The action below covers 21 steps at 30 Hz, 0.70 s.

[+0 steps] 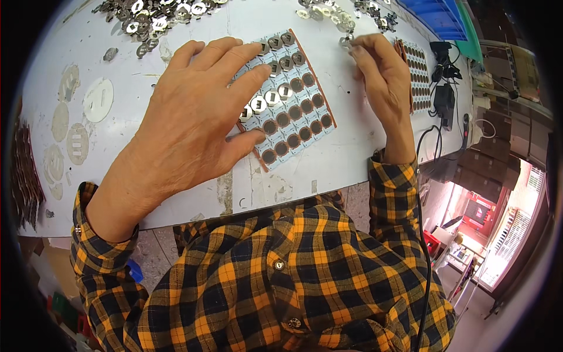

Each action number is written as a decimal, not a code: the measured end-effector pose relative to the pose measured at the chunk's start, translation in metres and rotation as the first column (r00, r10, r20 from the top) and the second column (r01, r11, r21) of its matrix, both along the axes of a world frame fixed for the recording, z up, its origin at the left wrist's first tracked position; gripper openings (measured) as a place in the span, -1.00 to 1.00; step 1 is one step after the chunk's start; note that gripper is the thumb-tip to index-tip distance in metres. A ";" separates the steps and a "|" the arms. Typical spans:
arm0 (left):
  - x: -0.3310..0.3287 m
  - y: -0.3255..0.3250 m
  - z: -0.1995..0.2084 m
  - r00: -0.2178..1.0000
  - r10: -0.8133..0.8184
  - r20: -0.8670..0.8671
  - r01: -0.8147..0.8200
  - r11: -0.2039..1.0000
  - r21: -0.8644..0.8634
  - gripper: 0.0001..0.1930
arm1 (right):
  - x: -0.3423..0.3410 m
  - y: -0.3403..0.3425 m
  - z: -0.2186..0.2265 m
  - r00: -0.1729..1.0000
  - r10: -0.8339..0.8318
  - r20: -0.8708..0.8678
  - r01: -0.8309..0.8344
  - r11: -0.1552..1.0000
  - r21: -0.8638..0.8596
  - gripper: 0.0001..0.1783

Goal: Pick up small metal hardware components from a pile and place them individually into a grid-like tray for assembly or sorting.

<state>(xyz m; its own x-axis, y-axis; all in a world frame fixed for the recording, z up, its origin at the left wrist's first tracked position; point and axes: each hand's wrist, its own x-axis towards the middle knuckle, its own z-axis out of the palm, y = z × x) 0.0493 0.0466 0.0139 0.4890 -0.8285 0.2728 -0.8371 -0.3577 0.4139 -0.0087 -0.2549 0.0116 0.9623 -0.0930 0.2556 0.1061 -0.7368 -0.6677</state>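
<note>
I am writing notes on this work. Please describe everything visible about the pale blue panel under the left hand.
The pale blue panel is a flat rectangular sheet with a brown edge, lying tilted on the white table. Rows of round brown spots cover it; several near the fingers hold shiny metal discs. The left hand lies spread across its left part.

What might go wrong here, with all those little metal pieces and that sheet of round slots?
The left hand lies flat across the panel of round slots, so a nudge might shift it or unseat the metal discs already placed. The small metal disc pinched in the right hand fingertips might slip into the loose pile.
</note>
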 end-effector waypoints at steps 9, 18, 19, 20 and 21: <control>-0.002 0.002 0.000 1.000 0.017 0.024 -0.017 1.000 0.006 -0.25 | -0.026 0.030 0.023 0.907 0.069 -0.416 0.214 0.775 0.595 -0.82; -0.002 -0.001 -0.001 1.000 0.008 0.029 -0.008 1.000 0.011 -0.26 | -0.014 0.045 0.012 0.913 0.172 -0.371 0.059 0.842 0.536 -0.79; -0.003 -0.001 -0.003 0.999 0.020 0.041 -0.021 1.000 0.008 -0.24 | -0.013 0.045 0.013 0.914 0.179 -0.364 0.050 0.841 0.538 -0.83; -0.004 -0.001 -0.005 0.998 0.032 0.053 -0.032 0.999 0.004 -0.23 | -0.011 0.046 0.013 0.915 0.185 -0.357 0.041 0.841 0.540 -0.85; -0.004 -0.002 -0.006 0.998 0.035 0.052 -0.036 0.999 0.008 -0.23 | -0.011 0.048 0.014 0.914 0.189 -0.358 0.039 0.839 0.543 -0.85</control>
